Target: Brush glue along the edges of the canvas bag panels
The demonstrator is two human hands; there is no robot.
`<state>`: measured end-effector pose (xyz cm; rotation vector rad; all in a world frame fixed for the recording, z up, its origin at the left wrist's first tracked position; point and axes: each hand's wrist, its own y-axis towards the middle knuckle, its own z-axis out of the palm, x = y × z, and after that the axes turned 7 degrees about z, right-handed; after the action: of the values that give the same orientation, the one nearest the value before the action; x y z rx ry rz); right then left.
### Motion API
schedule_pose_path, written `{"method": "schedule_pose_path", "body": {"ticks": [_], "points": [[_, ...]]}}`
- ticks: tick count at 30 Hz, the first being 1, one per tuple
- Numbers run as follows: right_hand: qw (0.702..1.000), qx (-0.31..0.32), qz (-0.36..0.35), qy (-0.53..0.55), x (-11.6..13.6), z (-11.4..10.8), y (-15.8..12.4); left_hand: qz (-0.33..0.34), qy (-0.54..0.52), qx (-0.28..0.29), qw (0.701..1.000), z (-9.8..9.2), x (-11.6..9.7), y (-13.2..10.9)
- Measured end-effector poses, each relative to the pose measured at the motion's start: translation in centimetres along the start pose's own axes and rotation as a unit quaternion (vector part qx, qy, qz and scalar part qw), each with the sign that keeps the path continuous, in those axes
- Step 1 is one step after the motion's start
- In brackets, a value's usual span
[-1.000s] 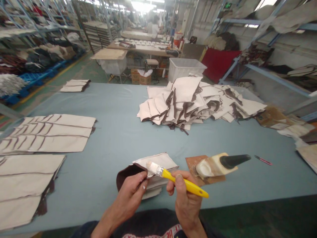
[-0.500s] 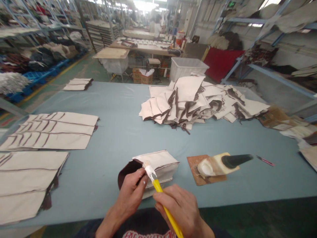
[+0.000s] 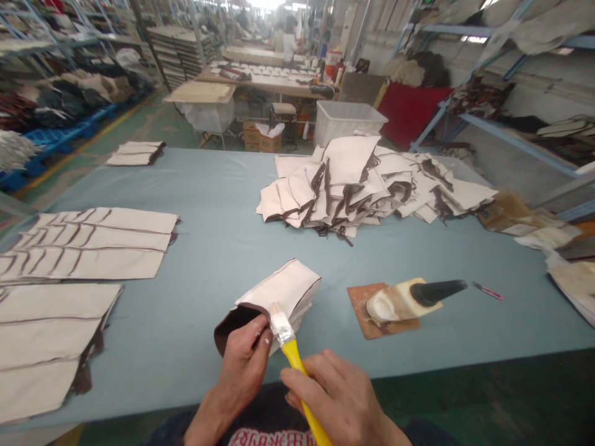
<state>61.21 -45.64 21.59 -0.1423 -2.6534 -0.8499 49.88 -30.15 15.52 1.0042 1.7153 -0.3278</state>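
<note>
My left hand (image 3: 246, 356) pinches the dark brown edge of a cream fabric pouch (image 3: 290, 288), whose dark mouth gapes to the left. In my right hand (image 3: 341, 393) is a paintbrush (image 3: 292, 356) with a yellow handle and white-smeared metal band. Its bristles touch the pouch near the brown edge, just right of my left fingertips. White specks show on the left fingers. To the right, a cut-open plastic container (image 3: 395, 302) with white contents and a black neck lies on a brown board (image 3: 362, 319).
Pink-handled snips (image 3: 490, 292) lie right of the container. A loose heap of cream pouches (image 3: 334, 186) covers the back of the blue-grey table (image 3: 209, 248). Overlapping pouches (image 3: 121, 248) lie in rows at left, with a small stack (image 3: 134, 153) at the far left corner.
The pouch has turned, its far end rising away from me and slightly left. The brush stays against its brown edge. The whole view has shifted a little.
</note>
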Motion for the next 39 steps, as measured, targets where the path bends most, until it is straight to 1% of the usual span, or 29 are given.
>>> {"method": "schedule_pose_path", "body": {"ticks": [3, 5, 7, 10, 13, 17, 18, 20, 22, 24, 26, 28, 30, 32, 35, 37, 39], "points": [[1.0, -0.019, 0.011, 0.008, -0.5, -0.4, -0.3, -0.001, 0.02, -0.007, 1.0, 0.3, -0.1, -0.1], [0.999, -0.026, 0.03, 0.002, -0.7, -0.4, -0.1, 0.015, 0.033, -0.004, 0.999, 0.5, 0.0, -0.1], [0.999, -0.024, 0.034, 0.0, -0.4, 0.0, 0.0, 0.039, 0.043, -0.006, 0.998, 0.5, 0.0, 0.0], [0.999, -0.03, 0.017, 0.01, 0.4, 0.7, -0.2, 0.06, 0.046, -0.016, 0.997, 0.6, 0.4, 0.1], [0.997, -0.06, 0.028, 0.033, 0.7, 0.7, -0.7, 0.078, 0.035, -0.03, 0.996, 0.7, 0.8, 0.1], [0.989, -0.118, 0.057, 0.065, -0.4, 0.3, -0.4, 0.096, 0.051, -0.056, 0.992, 0.9, 1.3, 0.1], [0.989, -0.119, 0.063, 0.066, -0.6, 0.3, -0.2, 0.096, 0.056, -0.059, 0.992, 0.9, 1.4, 0.1], [0.991, -0.092, 0.069, 0.073, -0.6, 0.5, 0.0, 0.098, 0.059, -0.058, 0.992, 0.9, 1.5, 0.1], [0.992, -0.071, 0.057, 0.089, -0.3, 0.6, 0.0, 0.105, 0.057, -0.047, 0.992, 0.8, 1.7, 0.1], [0.989, -0.081, 0.05, 0.114, -0.2, 0.2, 0.0, 0.117, 0.058, -0.038, 0.991, 0.6, 1.8, 0.2], [0.983, -0.102, 0.074, 0.13, -0.5, -0.7, 0.2, 0.13, 0.061, -0.031, 0.989, 0.5, 1.9, 0.2], [0.98, -0.12, 0.105, 0.123, -1.2, -1.5, 0.7, 0.14, 0.062, -0.029, 0.988, 0.5, 2.0, 0.2], [0.981, -0.122, 0.115, 0.101, -1.9, -1.8, 1.3, 0.148, 0.061, -0.025, 0.987, 0.6, 2.1, 0.2], [0.985, -0.104, 0.099, 0.094, -2.1, -1.5, 1.8, 0.153, 0.057, -0.019, 0.986, 0.7, 2.2, 0.3], [0.989, -0.069, 0.07, 0.107, -1.3, -0.4, 1.8, 0.162, 0.042, -0.02, 0.986, 0.8, 2.2, 0.3], [0.987, -0.076, 0.064, 0.13, -0.8, 0.0, 1.5, 0.167, 0.03, -0.026, 0.985, 0.9, 2.3, 0.4], [0.979, -0.094, 0.091, 0.157, -0.9, -0.1, 1.3, 0.168, 0.025, -0.027, 0.985, 0.9, 2.4, 0.4]]}}
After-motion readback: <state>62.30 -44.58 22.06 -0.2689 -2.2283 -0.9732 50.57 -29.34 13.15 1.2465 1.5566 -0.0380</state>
